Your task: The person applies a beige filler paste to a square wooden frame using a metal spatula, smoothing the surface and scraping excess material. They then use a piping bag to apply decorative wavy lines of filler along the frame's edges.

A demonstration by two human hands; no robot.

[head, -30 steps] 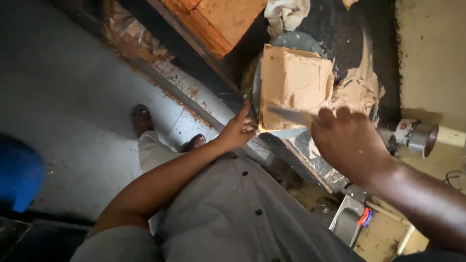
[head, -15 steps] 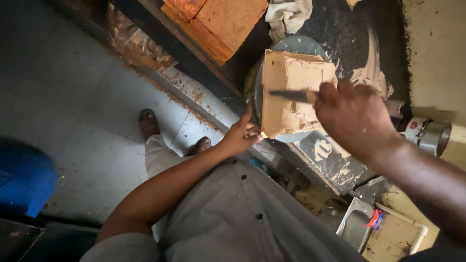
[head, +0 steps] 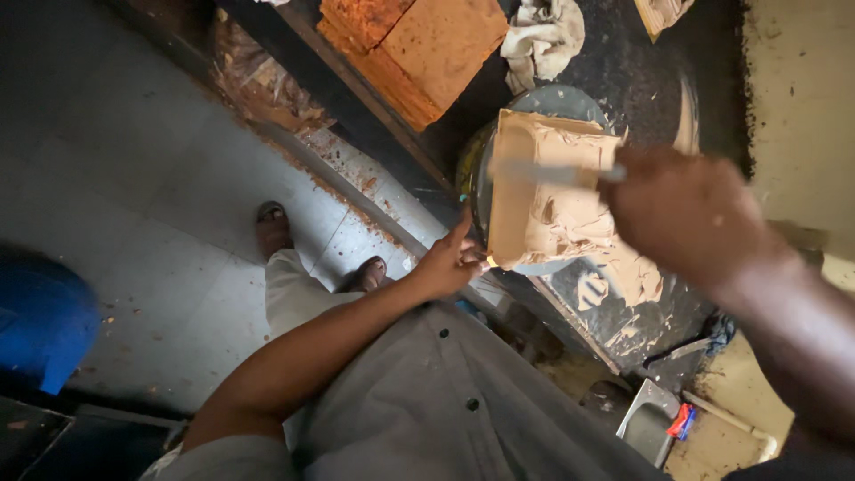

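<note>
A square cake (head: 543, 191) coated in tan frosting sits on a round grey turntable (head: 552, 100) on the dark counter. My left hand (head: 448, 261) rests on the turntable's near edge beside the cake's corner. My right hand (head: 690, 218) grips a long flat metal spatula (head: 543, 172), whose blade lies across the top of the cake. Smears of frosting cover the counter just right of the cake.
Stacked orange-brown cake slabs (head: 419, 49) lie at the back of the counter, with a crumpled cloth (head: 545, 36) next to them. A scraper with a red handle (head: 681, 420) lies lower right. A blue object (head: 40, 325) stands on the tiled floor at left, by my feet.
My right hand has drawn the spatula up across the cake's top, away from its near edge. The view has shifted slightly; my left hand stays at the turntable's edge.
</note>
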